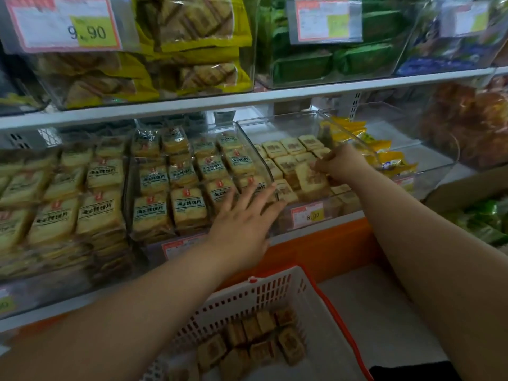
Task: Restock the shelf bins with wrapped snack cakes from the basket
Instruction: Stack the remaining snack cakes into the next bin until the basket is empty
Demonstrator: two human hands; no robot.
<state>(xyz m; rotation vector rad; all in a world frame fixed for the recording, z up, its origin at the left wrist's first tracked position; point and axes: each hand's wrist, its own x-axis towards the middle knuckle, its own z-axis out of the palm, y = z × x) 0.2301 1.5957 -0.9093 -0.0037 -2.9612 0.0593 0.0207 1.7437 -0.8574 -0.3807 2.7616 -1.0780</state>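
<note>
Pinching a snack cake (pixel 310 178) in the clear bin (pixel 258 152), the right hand (pixel 341 163) is curling.
Left hand (pixel 244 215) is resting spread-fingered on the bin's front corner.

Square wrapped snack cakes (pixel 291 158) rowed in clear bin (pixel 277 125), others loose in basket (pixel 277 287)

Open from above: clear bin (pixel 248 138) of snack cakes (pixel 291 158), under the upper shelf edge (pixel 247 101). Blocked sideways by clear walls; basket (pixel 277 290) open-topped below, red handle (pixel 338 320) along the right rim.
</note>
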